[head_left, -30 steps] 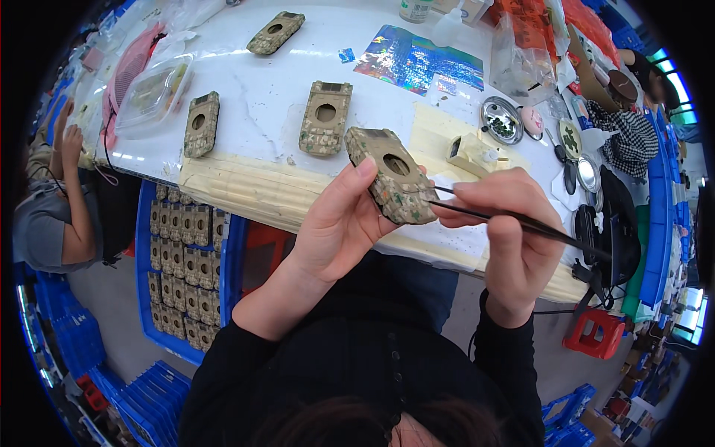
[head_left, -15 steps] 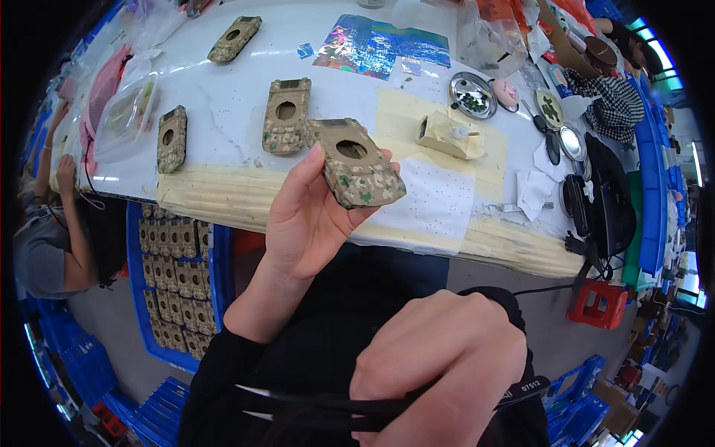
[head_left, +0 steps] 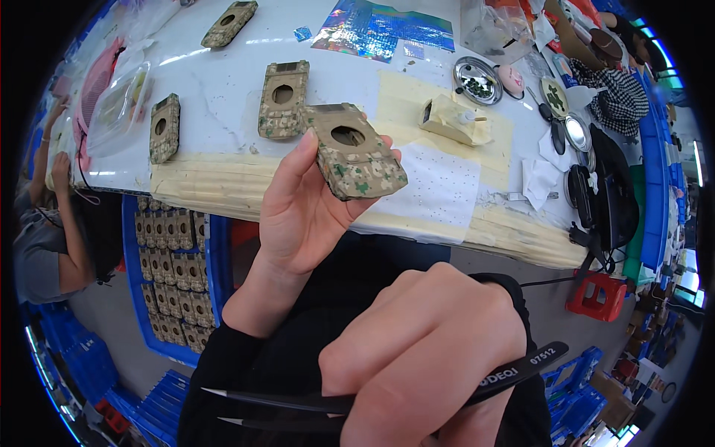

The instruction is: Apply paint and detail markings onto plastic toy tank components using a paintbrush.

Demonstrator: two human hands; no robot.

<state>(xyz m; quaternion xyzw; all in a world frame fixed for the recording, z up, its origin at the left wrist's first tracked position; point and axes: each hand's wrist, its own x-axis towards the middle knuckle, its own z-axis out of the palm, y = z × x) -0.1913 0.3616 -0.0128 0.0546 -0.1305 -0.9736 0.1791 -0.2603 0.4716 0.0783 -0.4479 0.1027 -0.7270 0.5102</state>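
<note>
My left hand (head_left: 298,223) grips a camouflage model tank hull (head_left: 365,165) by its sides, thumb on the near left edge. The hull is tilted, its round top opening showing, above the table's front edge. Low in the view, my right hand (head_left: 428,339) is closed around black tweezers (head_left: 298,401). Their two bright tips point left, slightly apart, with nothing between them. Similar hulls lie on the table: one (head_left: 283,119) just behind the held one, another (head_left: 165,147) to the left, a third (head_left: 217,36) at the far left.
A blue crate (head_left: 221,268) with rows of hulls stands lower left. On the table are a taped block (head_left: 450,123), a white sheet (head_left: 439,186), a round metal dish (head_left: 488,71) with small green pieces, shiny foil (head_left: 387,30) and a black bag (head_left: 618,194). Another person's arm (head_left: 71,223) shows at left.
My right hand has moved left, taking the tweezers with it and baring more of their back end. My left hand still holds the hull, nearly unmoved. The view has shifted slightly.
</note>
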